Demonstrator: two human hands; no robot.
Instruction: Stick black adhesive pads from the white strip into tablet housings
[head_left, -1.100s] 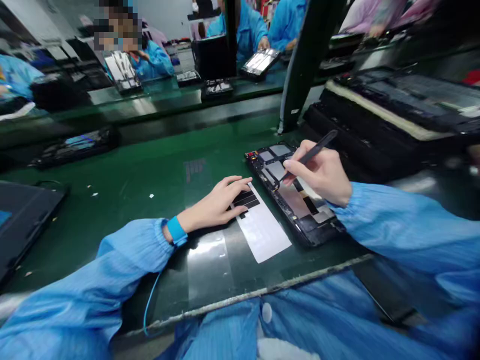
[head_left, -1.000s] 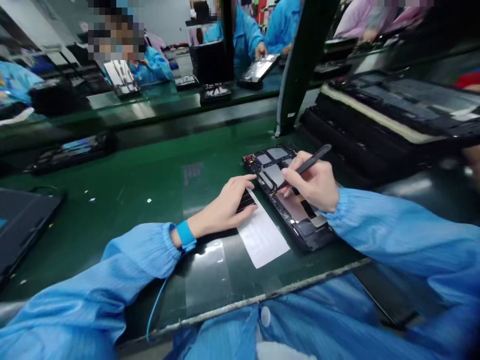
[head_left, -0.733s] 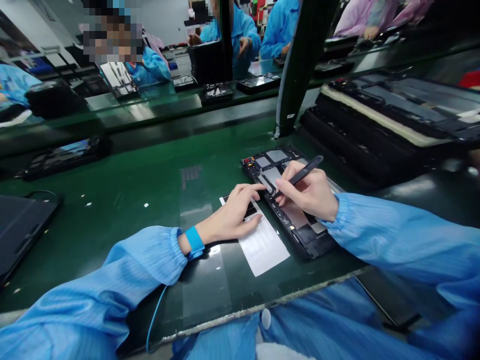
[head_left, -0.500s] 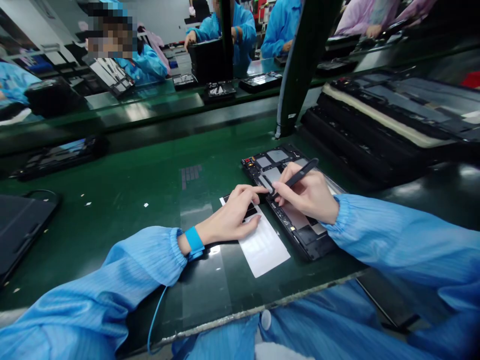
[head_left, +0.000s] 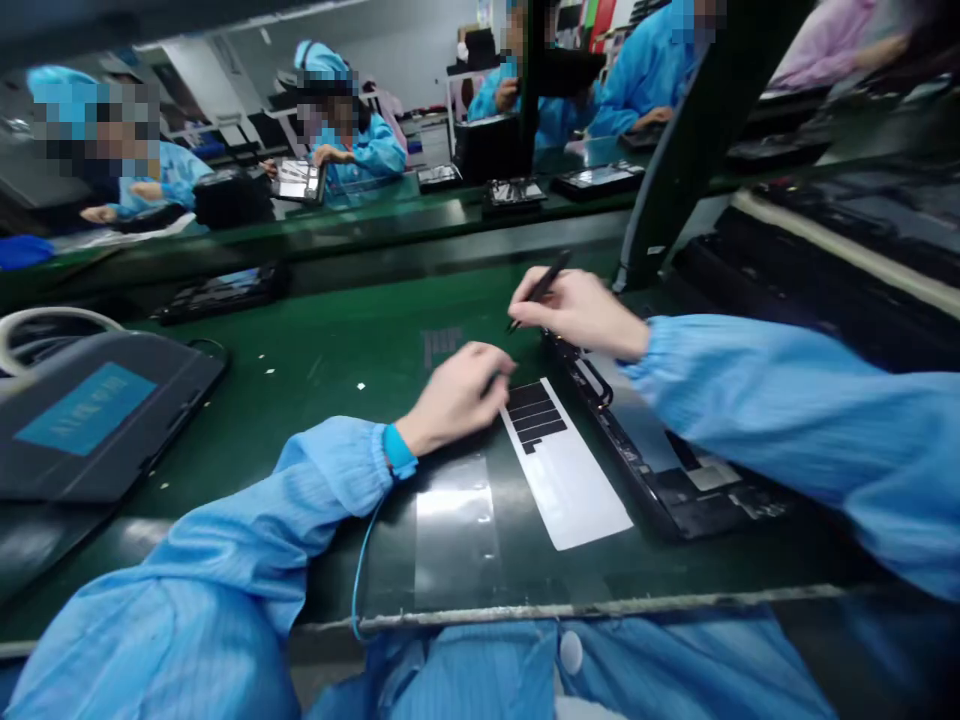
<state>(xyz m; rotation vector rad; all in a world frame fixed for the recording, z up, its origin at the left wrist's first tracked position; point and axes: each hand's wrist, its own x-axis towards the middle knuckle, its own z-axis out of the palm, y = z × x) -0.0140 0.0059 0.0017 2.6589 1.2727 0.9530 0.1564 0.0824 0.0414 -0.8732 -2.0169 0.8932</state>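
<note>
My right hand [head_left: 581, 308] is closed around slim black tweezers [head_left: 551, 277], tip down and left, above the far end of an opened tablet-like device [head_left: 675, 490]. The device lies under my right forearm, its inner parts showing. My left hand [head_left: 461, 395] is raised a little with fingers curled and blurred; whatever is in its pinch, if anything, cannot be made out. Just beside its fingertips lies a white backing sheet [head_left: 577, 490] with rows of black stickers [head_left: 536, 412] at its far end. A blue band [head_left: 400, 450] with a cord circles my left wrist.
Stacked device housings [head_left: 810, 270] stand at the right by a dark post [head_left: 697, 150]. A grey case with a blue label [head_left: 86, 408] lies left. A clear film [head_left: 455, 525] and white scraps lie on the green bench [head_left: 322, 350]. Co-workers sit across a raised ledge.
My right hand has lifted off the device with the tweezers, moving away from me and left. My left hand has come off the sheet, uncovering its black stickers. The view has swung left.
</note>
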